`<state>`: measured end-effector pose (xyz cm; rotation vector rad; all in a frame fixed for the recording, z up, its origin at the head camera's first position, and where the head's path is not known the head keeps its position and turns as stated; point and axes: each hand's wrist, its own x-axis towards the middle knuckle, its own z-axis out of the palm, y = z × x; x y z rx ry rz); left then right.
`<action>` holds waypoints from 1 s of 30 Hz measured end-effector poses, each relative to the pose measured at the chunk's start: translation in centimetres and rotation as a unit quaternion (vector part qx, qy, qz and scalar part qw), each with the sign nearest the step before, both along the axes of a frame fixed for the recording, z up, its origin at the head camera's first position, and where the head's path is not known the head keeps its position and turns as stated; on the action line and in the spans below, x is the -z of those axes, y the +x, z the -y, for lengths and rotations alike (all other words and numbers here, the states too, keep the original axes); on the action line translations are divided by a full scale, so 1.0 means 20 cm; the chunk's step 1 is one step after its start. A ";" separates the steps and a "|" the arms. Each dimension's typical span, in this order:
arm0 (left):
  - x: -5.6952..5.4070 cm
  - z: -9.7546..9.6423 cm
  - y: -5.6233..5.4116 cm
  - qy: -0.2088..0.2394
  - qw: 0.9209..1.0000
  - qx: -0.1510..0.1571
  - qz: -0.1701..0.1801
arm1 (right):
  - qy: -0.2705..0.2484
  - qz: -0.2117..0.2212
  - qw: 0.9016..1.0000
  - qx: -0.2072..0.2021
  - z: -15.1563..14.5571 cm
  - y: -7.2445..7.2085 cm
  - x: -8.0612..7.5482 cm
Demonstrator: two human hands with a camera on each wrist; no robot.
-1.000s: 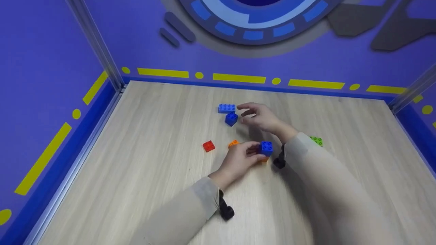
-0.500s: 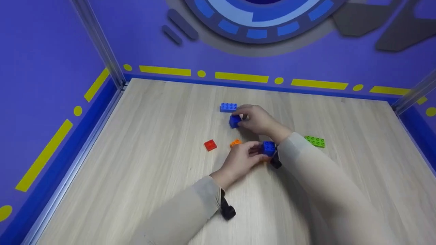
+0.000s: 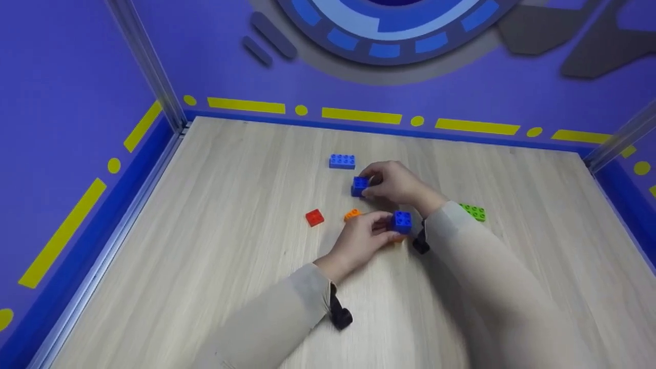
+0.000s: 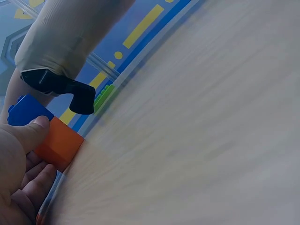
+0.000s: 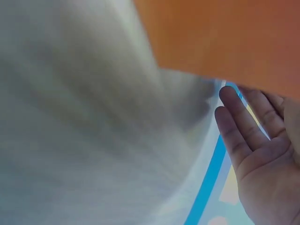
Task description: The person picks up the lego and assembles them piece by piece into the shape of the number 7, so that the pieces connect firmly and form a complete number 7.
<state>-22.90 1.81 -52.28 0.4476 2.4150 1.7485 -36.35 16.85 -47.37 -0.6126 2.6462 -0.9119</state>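
My left hand (image 3: 355,241) holds a stack of two bricks between thumb and fingers: a dark blue brick (image 3: 402,222) on top of an orange brick (image 4: 60,144). The stack's orange base stands on the tabletop in the left wrist view. Farther back, my right hand (image 3: 393,183) pinches another dark blue brick (image 3: 360,186) at its right side. In the right wrist view the orange brick (image 5: 225,42) looms close to the camera and hides part of the right hand (image 5: 267,173); the blue brick cannot be seen there.
A light blue brick (image 3: 342,162) lies behind the right hand. A flat red brick (image 3: 314,218) and a small orange brick (image 3: 352,214) lie left of the stack. A green brick (image 3: 472,211) is partly behind the right sleeve. Blue walls enclose the wooden table (image 3: 230,205).
My right hand has closed its fingers on the rear dark blue brick and drawn it slightly right and nearer, away from the light blue brick. The left hand keeps its hold on the stack.
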 end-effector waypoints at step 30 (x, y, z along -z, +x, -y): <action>-0.01 0.00 0.01 -0.039 0.998 0.016 -0.050 | -0.146 0.017 0.986 0.085 -0.29 0.19 -0.05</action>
